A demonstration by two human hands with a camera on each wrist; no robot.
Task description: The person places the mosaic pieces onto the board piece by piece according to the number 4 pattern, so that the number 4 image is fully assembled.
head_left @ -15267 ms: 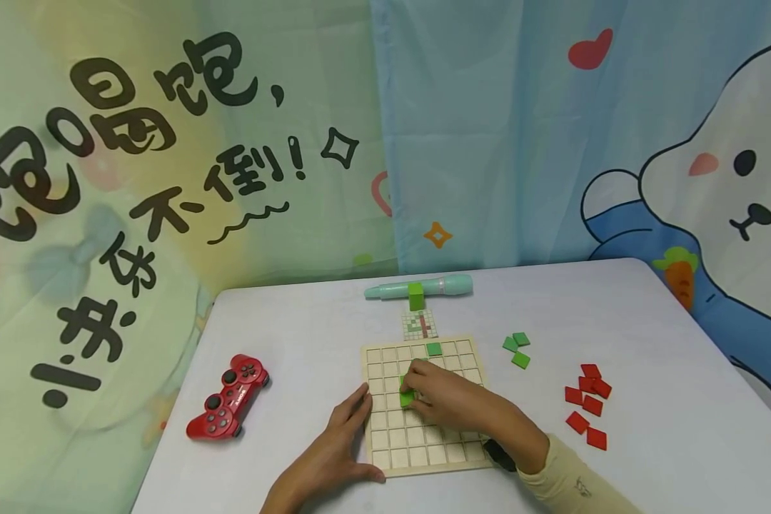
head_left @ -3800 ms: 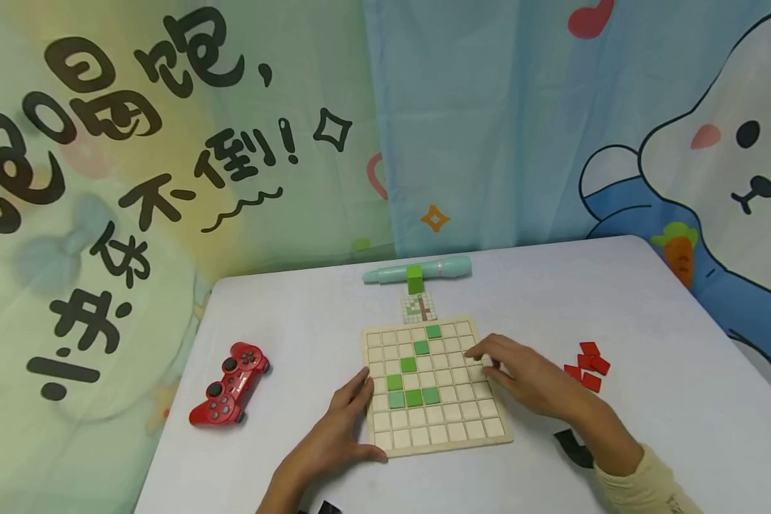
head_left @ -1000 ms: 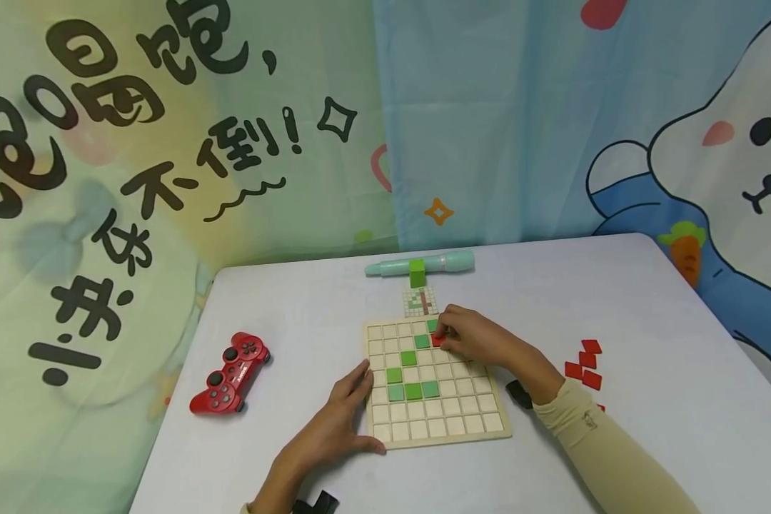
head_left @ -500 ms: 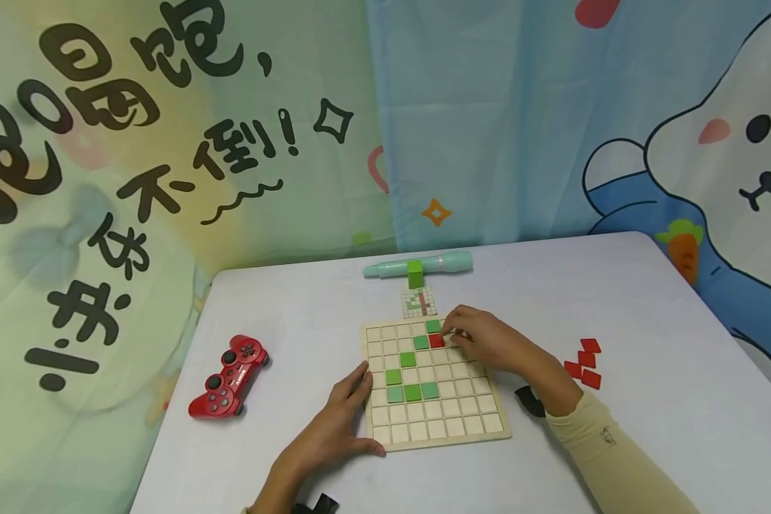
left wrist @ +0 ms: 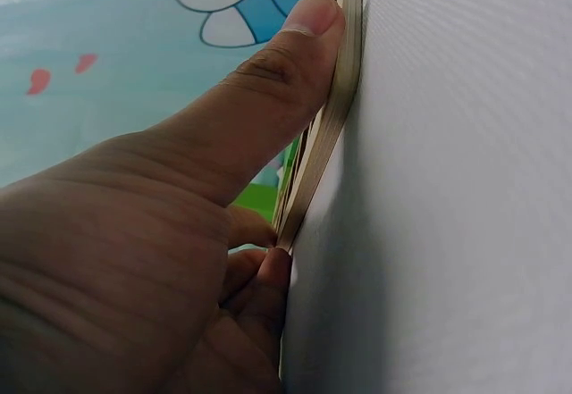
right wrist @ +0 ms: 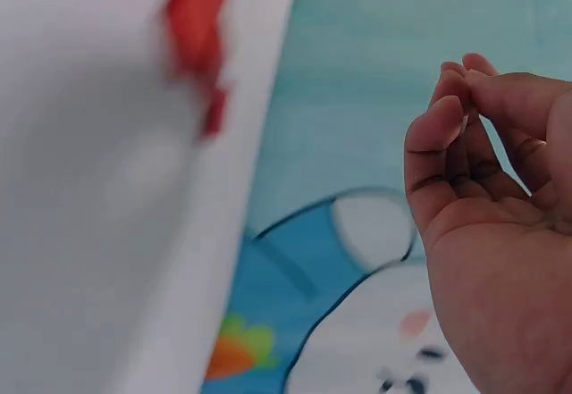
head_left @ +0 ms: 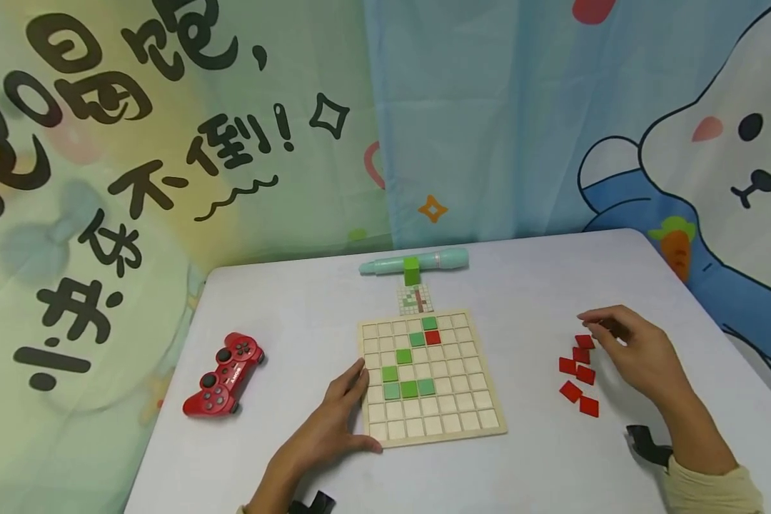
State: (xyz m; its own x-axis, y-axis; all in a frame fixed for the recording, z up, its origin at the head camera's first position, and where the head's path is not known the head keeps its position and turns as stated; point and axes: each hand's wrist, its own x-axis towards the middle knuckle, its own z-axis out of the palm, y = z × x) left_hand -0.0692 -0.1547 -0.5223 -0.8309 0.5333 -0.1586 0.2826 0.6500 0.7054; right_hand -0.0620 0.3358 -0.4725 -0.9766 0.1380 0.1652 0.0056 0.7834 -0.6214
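Observation:
My left hand (head_left: 330, 421) rests on the left edge of the wooden grid board (head_left: 500, 427); its thumb is stretched out at the front corner. In the left wrist view the thumb (left wrist: 277, 72) presses along the board's side (left wrist: 344, 99). Several green tiles (head_left: 403, 356) and one red tile (head_left: 432, 338) lie in the board's cells. On the right, my right hand (head_left: 642, 353) is over the far end of a scatter of loose red tiles (head_left: 585, 375). In the right wrist view this hand (right wrist: 500, 206) has loosely bent fingers, and nothing shows between them.
Behind the board lies a small printed grid card (head_left: 415, 300) with a green cube (head_left: 411, 271) at its far edge. A mint-green pen (head_left: 446, 258) lies at the back. A red game controller (head_left: 225, 375) is on the left.
My right hand let go of a red tile on the board below the top green tile, then moved right to the loose red tiles. Earlier, green tiles were laid. My left hand stayed.

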